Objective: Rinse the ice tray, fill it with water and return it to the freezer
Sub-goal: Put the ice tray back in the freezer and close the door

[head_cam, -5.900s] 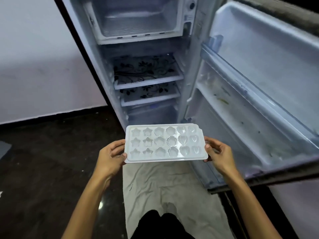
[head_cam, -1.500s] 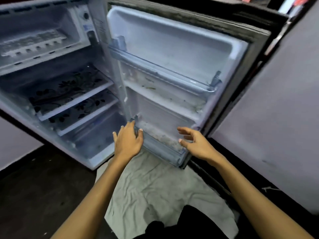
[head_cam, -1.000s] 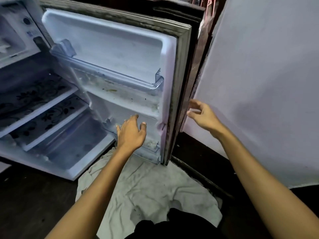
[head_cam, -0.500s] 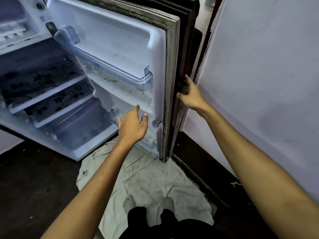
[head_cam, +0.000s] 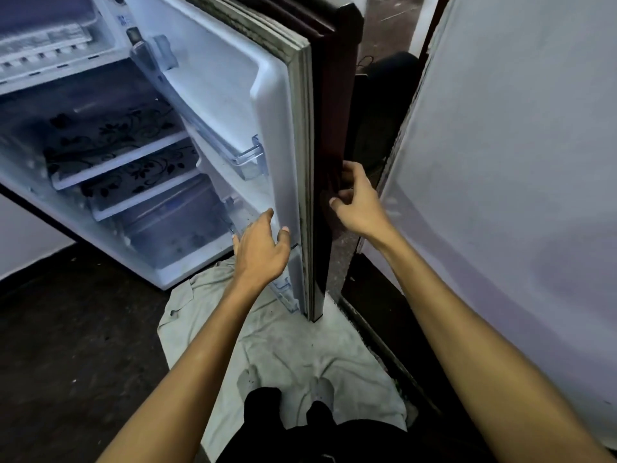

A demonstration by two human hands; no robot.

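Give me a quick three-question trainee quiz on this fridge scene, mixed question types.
1. True or false: the fridge door is fully shut.
2. Which hand is on the door's dark outer side? A) left hand B) right hand C) neither
3. Fill in: the ice tray sits in the ______ at the top of the fridge.

Key:
1. False. The door stands open, with its shelves in view.
2. B. The right hand is on the outer face near the edge; the left hand is open at the door's inner edge.
3. Freezer. The tray lies in the top compartment.
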